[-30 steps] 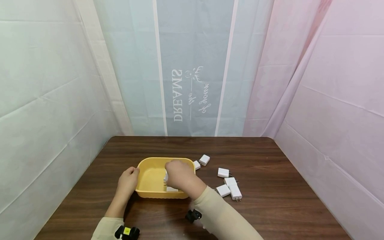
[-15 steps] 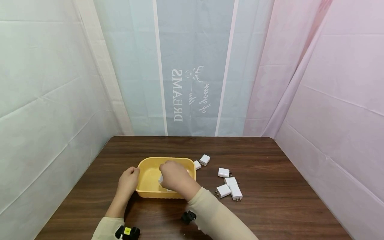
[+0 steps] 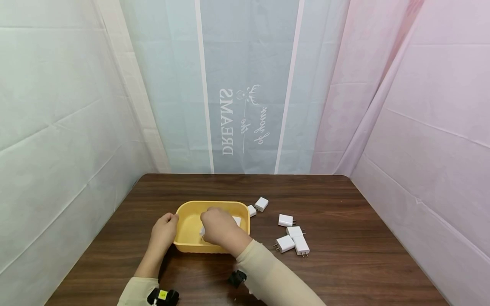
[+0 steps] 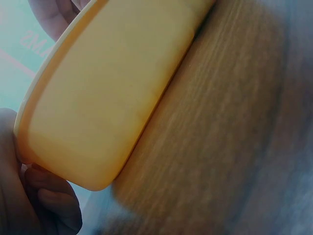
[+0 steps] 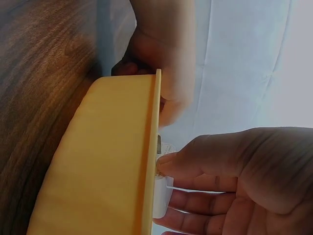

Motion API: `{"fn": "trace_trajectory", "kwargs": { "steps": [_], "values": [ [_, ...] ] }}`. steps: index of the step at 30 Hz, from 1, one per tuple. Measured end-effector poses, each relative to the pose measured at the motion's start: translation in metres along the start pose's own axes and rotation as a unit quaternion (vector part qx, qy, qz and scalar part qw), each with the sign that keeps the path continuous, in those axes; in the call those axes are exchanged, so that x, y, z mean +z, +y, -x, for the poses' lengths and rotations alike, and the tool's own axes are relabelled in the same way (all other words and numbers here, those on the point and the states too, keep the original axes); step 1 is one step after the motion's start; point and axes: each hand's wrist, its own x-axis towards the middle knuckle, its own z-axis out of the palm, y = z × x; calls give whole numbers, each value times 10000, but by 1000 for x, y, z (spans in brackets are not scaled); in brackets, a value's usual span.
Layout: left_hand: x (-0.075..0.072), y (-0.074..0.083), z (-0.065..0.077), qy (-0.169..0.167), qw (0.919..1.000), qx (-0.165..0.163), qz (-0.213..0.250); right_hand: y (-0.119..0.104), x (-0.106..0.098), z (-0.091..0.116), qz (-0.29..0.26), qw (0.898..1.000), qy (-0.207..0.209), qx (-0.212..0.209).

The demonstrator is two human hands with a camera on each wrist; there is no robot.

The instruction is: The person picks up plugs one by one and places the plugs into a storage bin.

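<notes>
We face a dark brown wood-grain bench [image 3: 325, 195]. Behind it hangs a blue-grey fabric backdrop [image 3: 249, 51] with slim white vertical stripes [image 3: 204, 85] and sideways white lettering [image 3: 227, 121]. Creased, pale greenish-white cloth [image 3: 49, 93] covers our left side; pinkish-white cloth [image 3: 432, 97], our right.

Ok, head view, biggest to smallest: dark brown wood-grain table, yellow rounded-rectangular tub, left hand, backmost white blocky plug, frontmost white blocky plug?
1. Brown table
2. Yellow tub
3. Left hand
4. Frontmost plug and backmost plug, unranked: the front one looks slightly bigger but sits nearer the camera, so unsure.
</notes>
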Motion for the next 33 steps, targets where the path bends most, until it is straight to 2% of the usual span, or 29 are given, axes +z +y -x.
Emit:
{"fn": "trace_trajectory", "kwargs": {
  "steps": [7,16,25,33],
  "values": [
    [0,1,1,-12,10000,-23,51,-3,6,-3,193,9998,-24,-86],
    [0,2,1,-3,10000,-59,41,-7,13,-7,1,9997,-235,-37],
    [0,3,2,-8,10000,-25,31,-8,12,-7,-219,9989,-411,-81],
    [-1,1,2,4,10000,-13,18,-7,11,-12,-600,9943,-882,-22]
  ]
}}
